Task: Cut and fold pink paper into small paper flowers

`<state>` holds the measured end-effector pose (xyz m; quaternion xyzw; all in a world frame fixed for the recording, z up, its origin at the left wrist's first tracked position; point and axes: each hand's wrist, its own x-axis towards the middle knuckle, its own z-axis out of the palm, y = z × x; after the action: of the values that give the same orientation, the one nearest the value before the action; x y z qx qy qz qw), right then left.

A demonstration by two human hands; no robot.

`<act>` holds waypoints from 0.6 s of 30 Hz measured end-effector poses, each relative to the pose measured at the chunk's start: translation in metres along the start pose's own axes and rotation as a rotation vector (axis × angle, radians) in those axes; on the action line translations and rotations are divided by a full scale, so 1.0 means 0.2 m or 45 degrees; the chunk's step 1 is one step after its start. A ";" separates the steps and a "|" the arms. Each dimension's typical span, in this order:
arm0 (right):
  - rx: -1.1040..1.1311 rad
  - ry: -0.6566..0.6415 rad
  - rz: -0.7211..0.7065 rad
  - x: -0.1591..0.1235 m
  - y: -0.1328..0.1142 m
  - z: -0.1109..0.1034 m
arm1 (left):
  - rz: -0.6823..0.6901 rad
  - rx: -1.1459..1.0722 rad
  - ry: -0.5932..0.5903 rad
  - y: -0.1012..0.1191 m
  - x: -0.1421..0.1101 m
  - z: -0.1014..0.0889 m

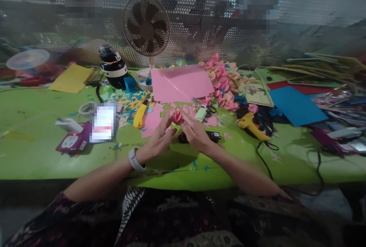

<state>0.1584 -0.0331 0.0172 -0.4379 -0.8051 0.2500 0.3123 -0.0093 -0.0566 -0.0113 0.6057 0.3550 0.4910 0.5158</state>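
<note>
Between the fingertips of both my hands is a small folded pink paper flower point(177, 116). My left hand point(160, 136), with a pale watch strap at the wrist, pinches it from the left, fingers nearly straight. From the other side my right hand point(195, 130) grips it with bent fingers. Below my right hand lies a black object with a small white label point(214, 136), partly hidden. Pink paper scraps point(152, 121) lie just beyond my hands, with a yellow cutter point(140, 114) to the left and scissors point(210, 108) to the right.
A pink sheet point(183, 83) lies ahead, beside a heap of folded paper flowers point(223, 79). A yellow glue gun point(254, 125) with a black cord is at right, near a blue sheet point(297, 105). A lit phone point(103, 123), a dark bottle point(114, 69) and a fan point(146, 25) stand leftward.
</note>
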 end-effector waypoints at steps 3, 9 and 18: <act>0.063 -0.024 0.137 0.00 -0.01 -0.01 | -0.052 -0.103 0.082 -0.02 0.01 0.01; 0.093 -0.034 0.169 0.01 -0.02 -0.02 | -0.018 -0.156 0.126 -0.03 0.05 -0.01; 0.139 0.120 0.089 0.04 0.04 -0.01 | -0.009 -0.076 0.118 0.00 0.07 -0.04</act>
<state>0.1611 -0.0209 0.0158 -0.4595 -0.7589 0.2833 0.3643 -0.0142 -0.0415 -0.0085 0.5654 0.3659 0.5271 0.5183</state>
